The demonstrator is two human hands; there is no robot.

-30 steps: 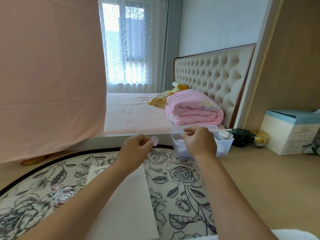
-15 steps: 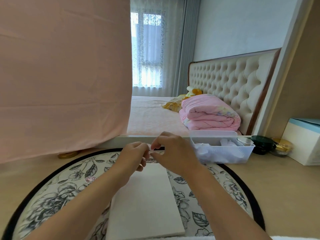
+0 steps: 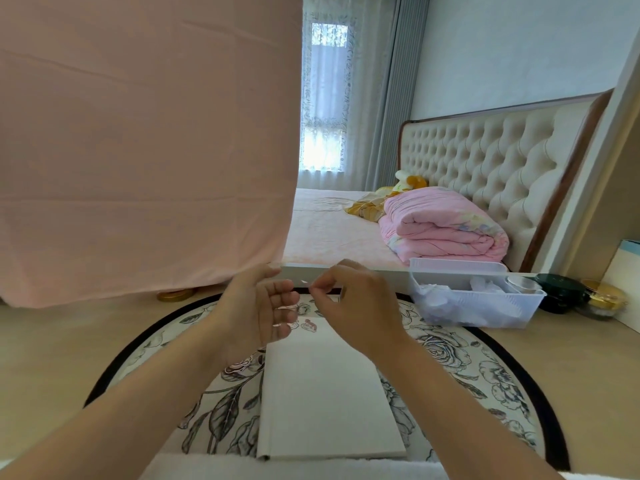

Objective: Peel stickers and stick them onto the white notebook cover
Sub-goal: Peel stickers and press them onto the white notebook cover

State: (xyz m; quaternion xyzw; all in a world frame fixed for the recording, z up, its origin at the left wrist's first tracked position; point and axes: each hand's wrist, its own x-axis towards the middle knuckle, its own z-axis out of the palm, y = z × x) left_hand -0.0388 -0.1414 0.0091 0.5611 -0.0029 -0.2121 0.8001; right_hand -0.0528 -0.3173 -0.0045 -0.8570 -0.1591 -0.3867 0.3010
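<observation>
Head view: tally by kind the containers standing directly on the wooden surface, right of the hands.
Clear plastic bin: 1
Round jars: 2, dark jar and gold-lidded jar
White box, partly cut off: 1
Total: 4

We see both forearms [image 3: 121, 417] bare up to the lower frame edge, left hand [image 3: 256, 317] and right hand [image 3: 360, 306] bare; white fabric [image 3: 294, 467] at bottom centre, possibly clothing.
</observation>
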